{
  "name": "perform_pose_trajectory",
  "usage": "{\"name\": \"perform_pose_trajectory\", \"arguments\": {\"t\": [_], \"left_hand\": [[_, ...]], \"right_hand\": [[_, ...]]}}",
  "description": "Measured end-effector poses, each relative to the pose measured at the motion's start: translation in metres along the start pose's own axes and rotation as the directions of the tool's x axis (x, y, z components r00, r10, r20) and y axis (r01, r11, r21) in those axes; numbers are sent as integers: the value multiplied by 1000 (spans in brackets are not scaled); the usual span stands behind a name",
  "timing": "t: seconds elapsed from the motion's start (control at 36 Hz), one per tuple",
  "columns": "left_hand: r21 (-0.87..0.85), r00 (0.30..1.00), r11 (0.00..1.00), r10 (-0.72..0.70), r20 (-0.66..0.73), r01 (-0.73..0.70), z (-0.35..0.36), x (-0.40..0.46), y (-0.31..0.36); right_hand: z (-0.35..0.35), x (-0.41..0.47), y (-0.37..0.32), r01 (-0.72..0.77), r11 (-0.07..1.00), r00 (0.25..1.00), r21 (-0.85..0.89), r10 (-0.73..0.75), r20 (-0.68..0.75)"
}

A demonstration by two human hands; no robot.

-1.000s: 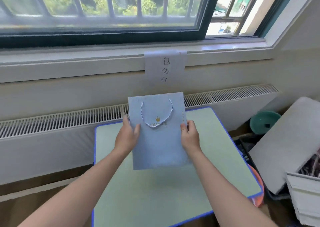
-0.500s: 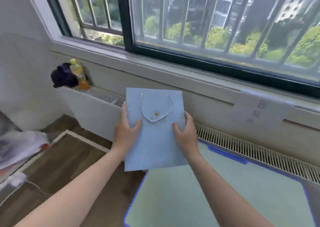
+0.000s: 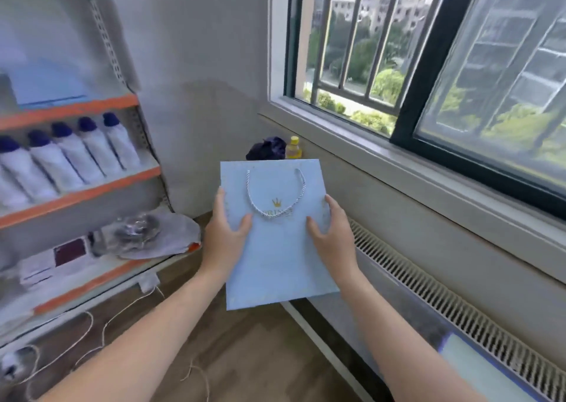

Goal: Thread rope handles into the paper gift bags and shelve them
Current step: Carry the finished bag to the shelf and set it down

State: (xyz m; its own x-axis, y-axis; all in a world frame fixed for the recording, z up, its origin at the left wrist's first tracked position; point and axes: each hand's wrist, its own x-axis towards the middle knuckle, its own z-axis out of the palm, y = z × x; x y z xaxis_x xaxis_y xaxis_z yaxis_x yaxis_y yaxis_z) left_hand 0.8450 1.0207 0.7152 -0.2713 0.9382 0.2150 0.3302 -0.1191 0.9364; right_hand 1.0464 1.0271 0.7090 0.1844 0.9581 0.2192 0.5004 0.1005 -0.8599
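Observation:
A flat light-blue paper gift bag (image 3: pixel 277 257) with a gold crown mark is held upright in front of me, above the wooden floor. A white twisted rope handle (image 3: pixel 275 196) loops down its front face. My left hand (image 3: pixel 225 233) grips the bag's left edge, thumb across the front. My right hand (image 3: pixel 332 234) grips the right edge the same way. A shelf unit (image 3: pixel 73 199) with orange rails stands at the left, apart from the bag.
White bottles with blue caps (image 3: pixel 66 156) fill a middle shelf; a bagged bundle (image 3: pixel 150 236) lies on a lower one. String (image 3: pixel 101 337) trails over the floor. A radiator (image 3: pixel 444 306) runs under the window at right. The table corner (image 3: pixel 477 368) shows at the lower right.
My view has swung left from the table and window to the shelf unit. The bag has come along with it, held by both hands as before.

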Motion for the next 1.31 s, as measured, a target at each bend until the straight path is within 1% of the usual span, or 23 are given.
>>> {"name": "perform_pose_trajectory", "arguments": {"t": [0.06,0.19,0.31,0.5,0.61,0.69,0.75,0.86,1.0,1.31], "left_hand": [[21,999,1000,4,-53,-3,-20,22,-3],[86,990,996,37,-134,-26,-68,72,-20],[82,980,996,46,-195,-31,-101,111,-31],[118,947,993,19,-320,20,-147,182,-58],[152,917,987,23,-399,41,-166,232,-70],[183,880,982,41,-473,52,-175,272,-74],[221,858,972,44,-511,81,-181,299,-77],[233,816,963,26,-577,134,-189,349,-78],[239,778,952,3,-628,189,-202,399,-82],[271,748,936,13,-663,224,-257,494,-126]], "right_hand": [[28,19,-16,31,999,999,-8,-31,31],[90,57,-49,102,994,991,-27,-99,93],[137,88,-74,147,989,979,5,-146,141],[219,151,-110,212,977,948,36,-215,233],[267,201,-129,257,964,918,67,-265,296],[302,243,-142,287,952,887,103,-305,346],[322,271,-152,298,946,867,130,-325,378],[359,323,-170,329,928,827,175,-373,422],[399,372,-191,345,917,790,198,-398,467],[507,437,-229,383,897,727,220,-439,527]]}}
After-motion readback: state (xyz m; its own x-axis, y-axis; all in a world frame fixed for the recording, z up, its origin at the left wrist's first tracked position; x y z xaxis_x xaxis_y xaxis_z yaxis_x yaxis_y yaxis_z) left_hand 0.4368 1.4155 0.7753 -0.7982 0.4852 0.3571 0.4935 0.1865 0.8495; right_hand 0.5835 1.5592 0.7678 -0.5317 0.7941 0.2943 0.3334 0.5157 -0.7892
